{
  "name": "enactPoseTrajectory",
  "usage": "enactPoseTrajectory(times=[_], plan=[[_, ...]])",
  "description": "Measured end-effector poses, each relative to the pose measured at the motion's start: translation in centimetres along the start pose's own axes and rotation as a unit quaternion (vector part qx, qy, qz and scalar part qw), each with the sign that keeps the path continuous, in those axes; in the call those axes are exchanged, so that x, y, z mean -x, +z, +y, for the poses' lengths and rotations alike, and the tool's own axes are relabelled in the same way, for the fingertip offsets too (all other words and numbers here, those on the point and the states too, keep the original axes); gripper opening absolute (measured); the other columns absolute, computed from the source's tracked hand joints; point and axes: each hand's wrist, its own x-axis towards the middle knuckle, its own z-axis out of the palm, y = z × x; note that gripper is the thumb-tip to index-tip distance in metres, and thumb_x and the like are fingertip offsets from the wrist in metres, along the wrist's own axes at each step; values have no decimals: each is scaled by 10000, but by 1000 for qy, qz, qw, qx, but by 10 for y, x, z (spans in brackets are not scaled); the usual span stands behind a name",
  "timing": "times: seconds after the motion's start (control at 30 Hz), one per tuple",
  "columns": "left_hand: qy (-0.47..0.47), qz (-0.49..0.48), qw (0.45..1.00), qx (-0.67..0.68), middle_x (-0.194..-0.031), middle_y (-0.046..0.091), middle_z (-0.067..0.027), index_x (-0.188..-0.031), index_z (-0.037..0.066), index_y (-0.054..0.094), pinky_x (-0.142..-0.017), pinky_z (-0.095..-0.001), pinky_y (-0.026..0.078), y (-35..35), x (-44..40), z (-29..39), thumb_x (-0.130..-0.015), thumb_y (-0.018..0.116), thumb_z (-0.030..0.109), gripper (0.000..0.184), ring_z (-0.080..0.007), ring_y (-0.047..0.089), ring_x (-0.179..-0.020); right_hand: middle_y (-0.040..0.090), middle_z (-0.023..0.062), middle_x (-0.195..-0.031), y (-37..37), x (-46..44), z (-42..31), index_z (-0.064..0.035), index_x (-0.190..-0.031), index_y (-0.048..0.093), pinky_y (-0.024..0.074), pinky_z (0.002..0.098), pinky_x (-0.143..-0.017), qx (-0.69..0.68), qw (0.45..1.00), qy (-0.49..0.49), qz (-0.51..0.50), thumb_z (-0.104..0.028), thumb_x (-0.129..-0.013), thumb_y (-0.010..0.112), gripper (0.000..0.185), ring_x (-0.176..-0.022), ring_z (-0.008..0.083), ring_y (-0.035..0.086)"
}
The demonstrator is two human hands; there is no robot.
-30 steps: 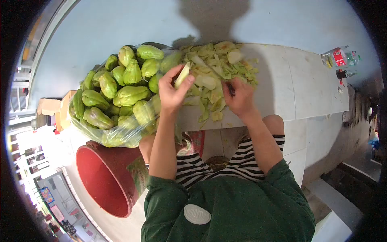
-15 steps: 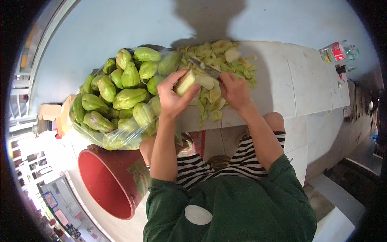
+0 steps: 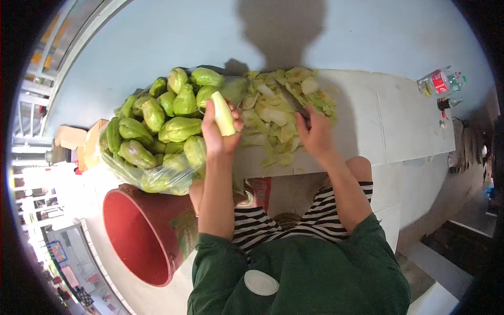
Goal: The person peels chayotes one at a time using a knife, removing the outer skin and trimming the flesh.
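Observation:
My left hand is closed around a pale, peeled chayote, held upright above the edge of the produce bag. In my right hand is the handle of a knife, whose dark blade points up and to the left over the peelings. A spread of pale green peelings lies on the white tiled ledge, with pale peeled pieces among them. To the left of my hands, a clear plastic bag holds several unpeeled green chayotes.
A red bucket lies tipped below the bag, its mouth facing left. At the ledge's far right are a plastic bottle with a red label and a small dark bottle. A cardboard box stands at the left.
My left hand has turned the peeled chayote more upright and shifted slightly. My right hand has moved a little away from it, and the knife blade now points further up.

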Motion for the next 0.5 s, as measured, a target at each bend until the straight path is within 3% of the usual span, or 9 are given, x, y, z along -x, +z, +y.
enactPoseTrajectory(times=[0.07, 0.1, 0.17, 0.2, 0.37, 0.43, 0.47, 0.5], plan=[[-16, -143, 987, 77, -730, 545, -39, -1048, 41, 540, -403, -212, 368, -2, 9, -3, -989, 433, 367, 348, -112, 497, -551, 609, 229, -762, -4, 9, 0, 19, -944, 544, 454, 469, -603, -21, 1000, 9, 18, -166, -911, 572, 191, -702, 420, 600], [-14, -144, 987, 74, -730, 545, -39, -1048, 41, 540, -403, -212, 368, -3, 11, -7, -989, 433, 367, 348, -112, 497, -551, 618, 219, -768, -9, 12, -4, 21, -937, 545, 463, 457, -615, -19, 999, 26, 3, -167, -909, 577, 193, -711, 410, 608], [-78, -308, 933, 169, -656, 522, -59, -1053, 24, 525, -363, -224, 342, -7, 11, -12, -986, 443, 290, 287, -122, 474, -469, 627, 208, -773, -16, 20, -6, 23, -930, 546, 472, 445, -628, -17, 999, 35, -12, -167, -906, 582, 195, -719, 400, 615], [-94, -344, 912, 205, -615, 507, -70, -1058, 13, 510, -336, -231, 313, -5, 13, -15, -984, 440, 240, 249, -128, 442, -406, 630, 200, -760, -15, 26, -4, 26, -922, 545, 474, 442, -630, -29, 999, 43, 7, -167, -902, 588, 198, -721, 395, 620], [-93, -427, 874, 211, -637, 531, -78, -1068, 4, 507, -330, -224, 311, -4, 42, -11, -977, 452, 242, 260, -129, 453, -418, 634, 189, -724, -35, 50, 2, 24, -939, 556, 467, 454, -624, -20, 998, 44, 29, -186, -891, 603, 220, -693, 387, 623], [4, -228, 968, 105, -661, 556, -81, -1103, 5, 511, -368, -216, 342, -13, 73, 12, -981, 438, 256, 289, -124, 489, -474, 627, 189, -696, -48, 63, 12, 21, -958, 564, 456, 458, -604, 95, 993, -22, 64, -201, -881, 611, 239, -645, 386, 612], [52, -146, 983, 95, -704, 576, -96, -1121, 7, 513, -388, -214, 356, -16, 91, 26, -977, 447, 248, 289, -135, 512, -520, 627, 189, -696, -57, 65, 11, 21, -958, 564, 456, 458, -604, 94, 993, -26, 65, -201, -881, 611, 239, -645, 386, 612], [100, -62, 989, 85, -747, 596, -110, -1140, 10, 514, -408, -211, 369, -21, 111, 44, -973, 456, 241, 291, -146, 536, -566, 620, 183, -680, -67, 68, 9, 18, -946, 563, 454, 459, -600, 73, 996, 39, 39, -207, -875, 615, 241, -631, 387, 604]])
